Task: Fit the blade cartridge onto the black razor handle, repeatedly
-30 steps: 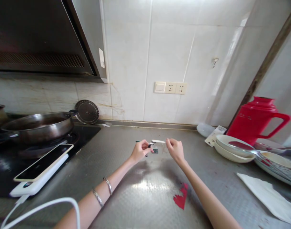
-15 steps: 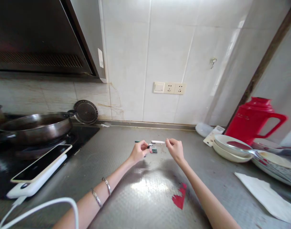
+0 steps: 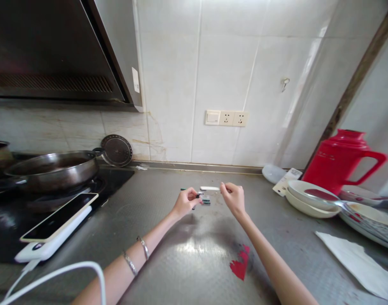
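Note:
My left hand [image 3: 185,204] pinches a slim, dark, pen-like piece [image 3: 198,195]; its dark lower end pokes out under the fingers. Opposite it, my right hand [image 3: 233,198] is closed, with its fingertips curled inward; what they grip is hidden. A white stick-like piece [image 3: 209,188] lies level between the hands, its right end close to my right fingertips. Whether it is held or rests on the counter, I cannot tell. Small dark green pieces [image 3: 206,202] lie just beyond my left fingertips, and another green tip [image 3: 182,189] shows behind that hand.
A pan [image 3: 57,173] stands on the stove at left, with a phone on a white power bank [image 3: 58,233] in front. At right are a red thermos [image 3: 338,159], stacked bowls [image 3: 308,207] and white paper [image 3: 355,262]. Torn red paper [image 3: 240,264] lies on the counter [image 3: 187,275].
The white stick-like piece has shifted slightly left, and my right hand a little with it. My left hand keeps its pinch. The view has moved slightly.

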Demonstrator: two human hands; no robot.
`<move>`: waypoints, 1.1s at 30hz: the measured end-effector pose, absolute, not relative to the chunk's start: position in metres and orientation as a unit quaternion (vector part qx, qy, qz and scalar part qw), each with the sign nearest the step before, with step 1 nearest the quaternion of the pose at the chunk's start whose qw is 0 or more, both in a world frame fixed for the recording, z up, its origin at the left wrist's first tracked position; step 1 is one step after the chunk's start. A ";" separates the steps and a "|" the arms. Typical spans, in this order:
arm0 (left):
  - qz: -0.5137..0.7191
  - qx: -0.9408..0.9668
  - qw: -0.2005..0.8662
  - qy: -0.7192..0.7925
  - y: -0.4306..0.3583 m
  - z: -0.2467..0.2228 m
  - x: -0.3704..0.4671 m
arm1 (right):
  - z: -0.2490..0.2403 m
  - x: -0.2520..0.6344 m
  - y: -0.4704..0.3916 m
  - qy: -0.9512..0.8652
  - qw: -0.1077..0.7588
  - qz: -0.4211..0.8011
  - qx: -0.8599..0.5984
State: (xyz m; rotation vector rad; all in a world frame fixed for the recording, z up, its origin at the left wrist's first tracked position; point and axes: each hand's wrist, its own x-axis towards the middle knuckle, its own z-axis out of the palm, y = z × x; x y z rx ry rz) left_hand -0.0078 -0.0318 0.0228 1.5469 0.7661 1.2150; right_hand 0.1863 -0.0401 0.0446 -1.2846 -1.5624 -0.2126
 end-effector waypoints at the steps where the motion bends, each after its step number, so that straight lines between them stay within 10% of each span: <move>1: 0.500 0.639 0.492 0.317 -0.032 0.023 -0.008 | 0.046 0.183 -0.041 -0.659 0.528 -0.088 -0.528; 33: 0.500 0.638 0.486 0.326 -0.030 0.026 -0.011 | 0.048 0.185 -0.036 -0.654 0.506 -0.132 -0.547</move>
